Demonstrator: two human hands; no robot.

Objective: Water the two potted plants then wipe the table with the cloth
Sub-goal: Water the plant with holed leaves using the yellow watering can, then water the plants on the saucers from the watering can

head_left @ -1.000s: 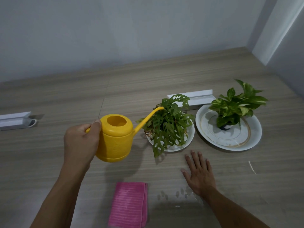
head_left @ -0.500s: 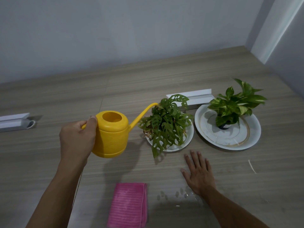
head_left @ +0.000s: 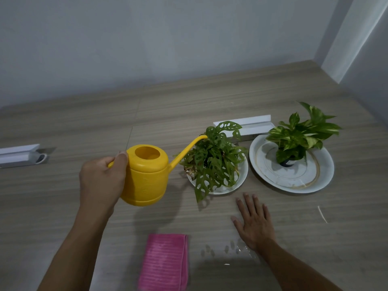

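Note:
My left hand (head_left: 100,181) grips the handle of a yellow watering can (head_left: 147,175), held above the table left of centre. Its thin spout (head_left: 189,147) reaches up to the holey-leaved plant (head_left: 216,160), which stands on a small white plate (head_left: 239,181). To the right, a variegated plant (head_left: 300,137) in a dark pot sits on a larger gold-rimmed white plate (head_left: 315,181). Flat on the table, palm down, my right hand (head_left: 254,221) rests in front of the small plate. A folded pink cloth (head_left: 165,263) lies at the near edge.
Water drops (head_left: 226,248) lie on the wooden table (head_left: 84,127) between the cloth and my right hand. A white box (head_left: 247,124) lies behind the plants, another white object (head_left: 21,156) at far left. A thin pale sliver (head_left: 322,214) lies at right. Grey walls close the back and right.
The can has moved back left and levelled out, so the spout tip sits at the plant's left edge. My right hand has stayed flat on the table.

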